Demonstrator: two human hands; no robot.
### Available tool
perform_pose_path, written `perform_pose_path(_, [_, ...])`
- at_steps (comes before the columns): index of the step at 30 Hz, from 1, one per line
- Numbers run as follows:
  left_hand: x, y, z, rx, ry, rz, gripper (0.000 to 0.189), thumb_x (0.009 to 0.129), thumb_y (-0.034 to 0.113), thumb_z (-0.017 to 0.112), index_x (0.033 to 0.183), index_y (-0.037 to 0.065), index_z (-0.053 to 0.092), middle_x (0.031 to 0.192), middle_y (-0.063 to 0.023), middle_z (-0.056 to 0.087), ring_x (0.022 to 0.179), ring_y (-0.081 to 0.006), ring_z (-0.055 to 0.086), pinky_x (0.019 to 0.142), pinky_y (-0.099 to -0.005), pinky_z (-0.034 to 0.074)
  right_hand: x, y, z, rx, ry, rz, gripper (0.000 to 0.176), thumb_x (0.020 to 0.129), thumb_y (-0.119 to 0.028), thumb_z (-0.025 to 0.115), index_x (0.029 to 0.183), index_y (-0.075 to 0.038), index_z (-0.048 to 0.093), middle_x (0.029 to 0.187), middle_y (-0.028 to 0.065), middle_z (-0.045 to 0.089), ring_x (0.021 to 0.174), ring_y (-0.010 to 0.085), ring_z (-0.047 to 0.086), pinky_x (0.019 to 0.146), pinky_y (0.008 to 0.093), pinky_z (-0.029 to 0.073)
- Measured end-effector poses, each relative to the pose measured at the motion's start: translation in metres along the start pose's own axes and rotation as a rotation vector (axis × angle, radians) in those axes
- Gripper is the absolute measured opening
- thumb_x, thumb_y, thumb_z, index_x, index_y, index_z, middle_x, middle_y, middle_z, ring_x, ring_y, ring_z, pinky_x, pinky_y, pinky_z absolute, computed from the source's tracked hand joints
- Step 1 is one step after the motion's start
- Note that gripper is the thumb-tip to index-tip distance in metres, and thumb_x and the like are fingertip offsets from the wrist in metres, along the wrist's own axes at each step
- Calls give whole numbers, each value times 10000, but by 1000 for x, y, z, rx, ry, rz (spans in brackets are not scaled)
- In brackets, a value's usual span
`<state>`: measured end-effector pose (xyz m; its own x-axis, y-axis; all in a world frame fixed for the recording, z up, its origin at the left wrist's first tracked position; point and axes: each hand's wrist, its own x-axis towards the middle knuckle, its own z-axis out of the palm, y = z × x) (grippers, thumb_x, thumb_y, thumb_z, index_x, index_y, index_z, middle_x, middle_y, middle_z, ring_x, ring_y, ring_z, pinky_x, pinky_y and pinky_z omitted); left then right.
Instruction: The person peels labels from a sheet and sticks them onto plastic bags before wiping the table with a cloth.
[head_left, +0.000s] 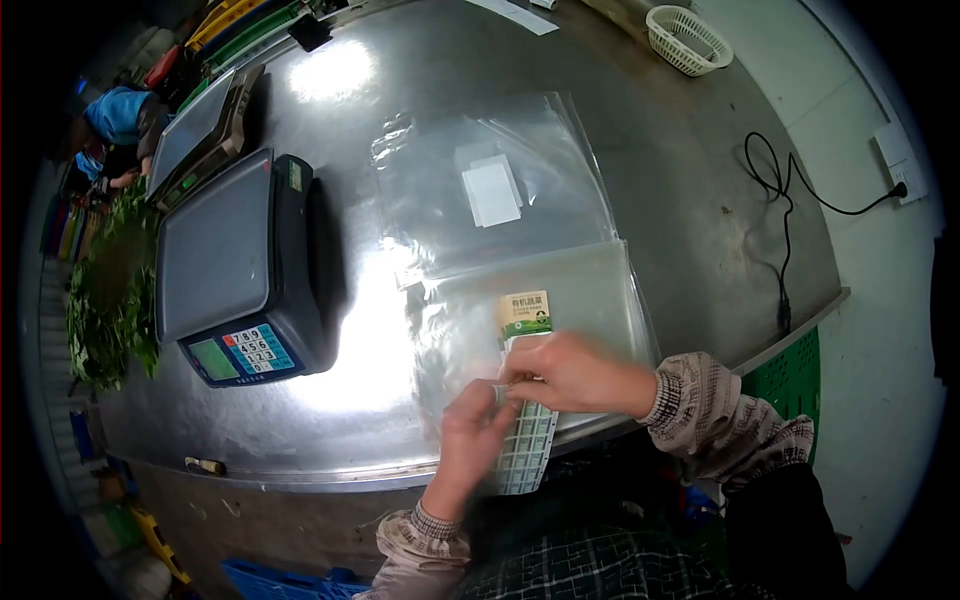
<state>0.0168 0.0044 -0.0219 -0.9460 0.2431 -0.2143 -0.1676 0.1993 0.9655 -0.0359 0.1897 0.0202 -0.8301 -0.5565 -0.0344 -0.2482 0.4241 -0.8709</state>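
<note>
My left hand is closed on the upper left edge of a sheet of small green-and-white labels, near the table's front edge. Beside it, my right hand pinches at the top of the same sheet, its fingertips touching those of my left hand. Just beyond the right hand a tan and green printed label lies on a stack of clear plastic bags. Farther back, white paper pieces rest on another clear bag stack.
A digital scale stands at left, with a second scale behind it. Leafy greens and a person are beyond. A white basket sits back right; a black cable lies at right. A small handled tool is front left.
</note>
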Motion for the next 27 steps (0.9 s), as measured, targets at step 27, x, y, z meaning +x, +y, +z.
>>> perform_pose_path(27, [-7, -32, -12, -133, -109, -183, 285, 743, 31, 758, 1019, 17, 691, 1176, -108, 621, 1116, -203, 545, 969, -323, 420, -22, 69, -6, -379, 218, 463, 266, 790, -252, 728, 836, -32, 587, 720, 161, 628, 629, 266, 627, 575, 397, 487])
